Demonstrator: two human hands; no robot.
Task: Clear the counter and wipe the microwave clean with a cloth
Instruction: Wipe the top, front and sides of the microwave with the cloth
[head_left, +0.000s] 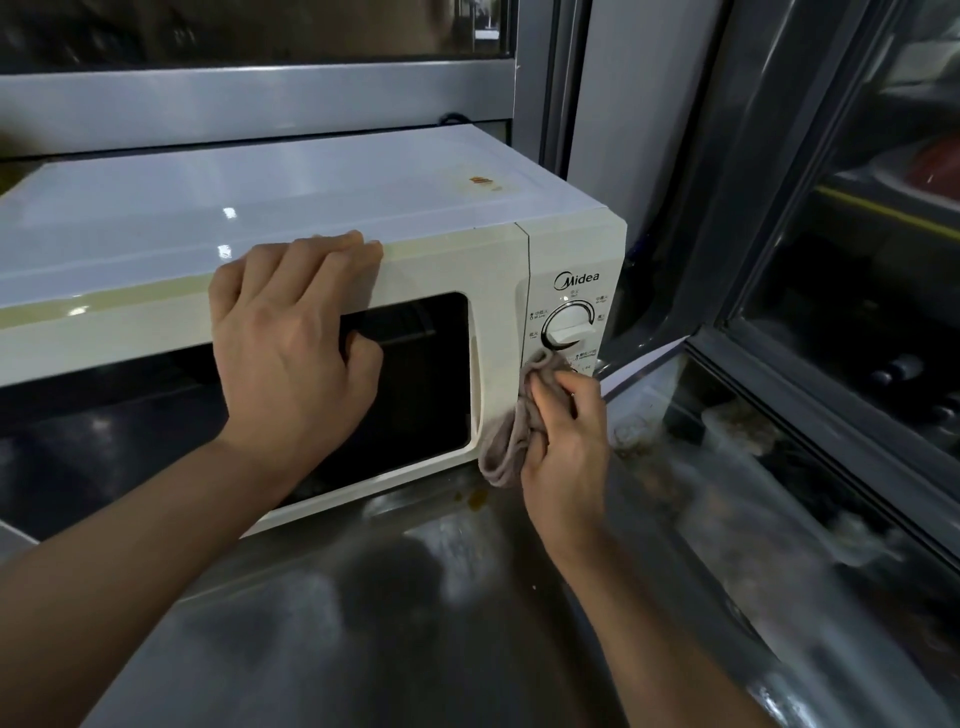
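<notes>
R hand (566, 447) is curled shut around a bunched grey-brown cloth (506, 441), knuckles toward the camera, thumb side up, forearm coming in from the lower right at a steep angle. The cloth is pressed against the lower part of the microwave's control panel (571, 291), just below the upper dial (567, 325), and its loose end hangs down w/ the tail near the desk (415, 623) — whether it touches, can't tell.

L hand (291, 332) lies palm-down over the top front edge of the microwave (260, 208): fingers (332, 249) bent over the edge onto the top, thumb tucked down against the dark door window (421, 374). It braces rather than grips — hand part-curled, holding nothing loose. L forearm runs in from the lower left, wrist roughly level w/ the door's lower half.

The microwave is cream-white, "Midea" on the panel, door closed, sitting on the steel desk w/ its right side close to a grey window frame (779, 364). A small brown stain (480, 181) marks the top toward the back right. On the desk just in front of the microwave's front right corner — a few small brown spots (475, 499). Desk surface is reflective & smeared.
</notes>
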